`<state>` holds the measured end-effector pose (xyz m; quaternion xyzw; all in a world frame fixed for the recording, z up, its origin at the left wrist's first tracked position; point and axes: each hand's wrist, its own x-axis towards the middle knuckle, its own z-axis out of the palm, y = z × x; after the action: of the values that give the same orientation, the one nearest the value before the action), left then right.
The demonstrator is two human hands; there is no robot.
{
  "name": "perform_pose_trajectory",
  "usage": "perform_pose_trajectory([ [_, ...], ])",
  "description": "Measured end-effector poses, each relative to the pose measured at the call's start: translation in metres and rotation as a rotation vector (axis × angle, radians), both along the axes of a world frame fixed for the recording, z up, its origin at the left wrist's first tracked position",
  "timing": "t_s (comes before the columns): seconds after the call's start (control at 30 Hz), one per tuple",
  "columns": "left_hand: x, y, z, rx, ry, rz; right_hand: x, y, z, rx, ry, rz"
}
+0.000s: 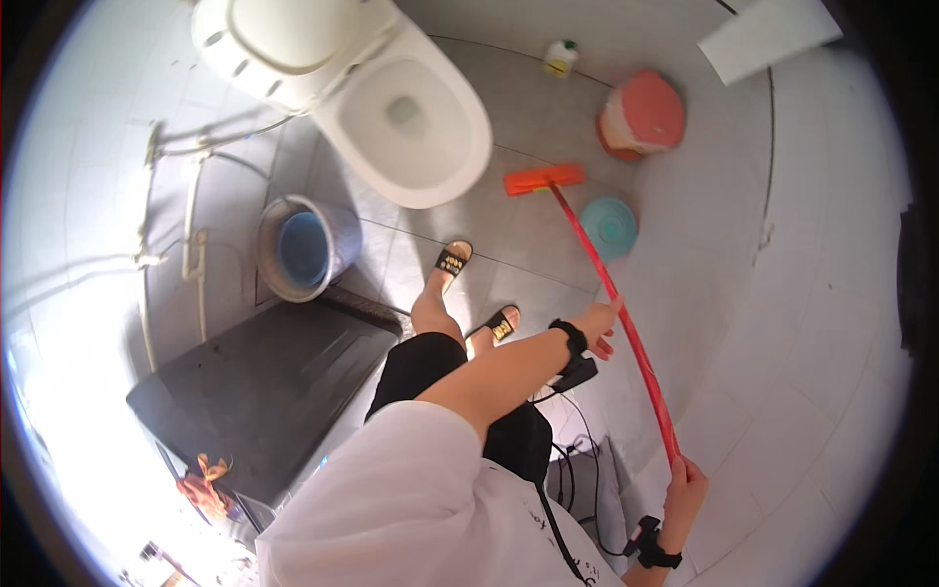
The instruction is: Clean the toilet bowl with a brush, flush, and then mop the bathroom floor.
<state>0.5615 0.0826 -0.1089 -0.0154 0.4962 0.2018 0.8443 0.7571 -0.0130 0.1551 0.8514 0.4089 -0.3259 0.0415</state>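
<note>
A long red-handled cleaning tool [636, 344] with a flat orange head [544, 179] slants across the right half of the view. Its head lies low over the grey tiles, and blur hides whether it is a broom or a squeegee. Around the middle of the handle my left hand [602, 325] is closed, with some fingers showing below it. My right hand [687, 482] grips the handle's near end, its fingers wrapped round. Both wrists wear black straps with small devices. Beside the handle, close to the head, sits a turquoise basin [608, 231].
A white toilet [466, 147] stands ahead with its lid up. Left of my feet are a grey bucket holding a blue one [303, 249] and a dark tabletop [264, 382]. By the far wall are a bottle [560, 59] and a red-lidded bin [650, 110]. Cables hang near my waist.
</note>
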Motion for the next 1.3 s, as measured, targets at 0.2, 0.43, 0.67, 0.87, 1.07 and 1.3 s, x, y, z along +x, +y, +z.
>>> perform_pose_trajectory([
  [0.2,-0.236,-0.037,0.022,0.194,0.489,0.459,-0.027,0.044,0.004,0.065,-0.148,0.393],
  [0.43,-0.515,-0.089,0.06,0.104,0.79,1.238,-0.064,0.09,0.009,0.109,-0.307,0.914],
  [0.67,-0.703,-0.074,0.031,0.171,0.571,1.593,-0.139,0.116,0.027,-0.084,-0.376,0.65],
  [0.87,-0.805,-0.042,-0.016,0.066,0.273,2.035,-0.201,0.143,0.043,-0.177,-0.377,0.566],
  [1.07,-0.84,-0.014,-0.024,-0.101,0.201,2.338,-0.273,0.167,0.06,-0.267,-0.407,0.436],
  [1.3,-0.839,-0.002,-0.006,-0.239,0.24,2.486,-0.322,0.168,0.081,-0.341,-0.394,0.515],
])
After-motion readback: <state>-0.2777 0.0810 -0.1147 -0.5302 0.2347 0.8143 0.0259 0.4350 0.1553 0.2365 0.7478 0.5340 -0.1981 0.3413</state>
